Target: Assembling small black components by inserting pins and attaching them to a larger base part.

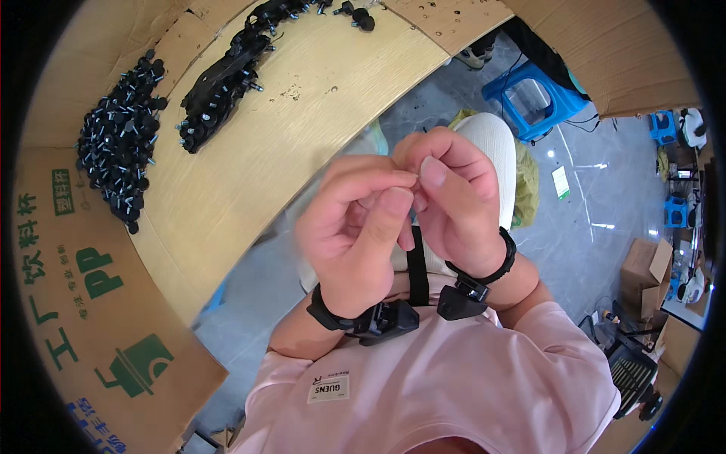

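Both hands are raised close together in front of the chest, fingertips meeting. The left hand (pixel 355 234) curls with thumb and forefinger pinched toward the right hand (pixel 454 200), whose thumb and fingers press in the same spot. Whatever they pinch is almost wholly hidden between the fingertips; it seems to be one small part, but its shape and colour cannot be made out, so whether either hand truly grips something cannot be told. Each wrist wears a black band with a black clip-like device on its underside.

Up and to the left of the hands, well apart from them, lies a wooden tabletop (pixel 302 129). On it, farthest to the left, sits a heap of small black knobs with bright screw stems (pixel 121 144). Just beside that heap, nearer the hands, is a row of black plastic brackets (pixel 223 83). Cardboard sheets (pixel 91 303) edge the table. Beyond the hands, to the right, a blue plastic stool (pixel 533 98) stands on the grey floor.
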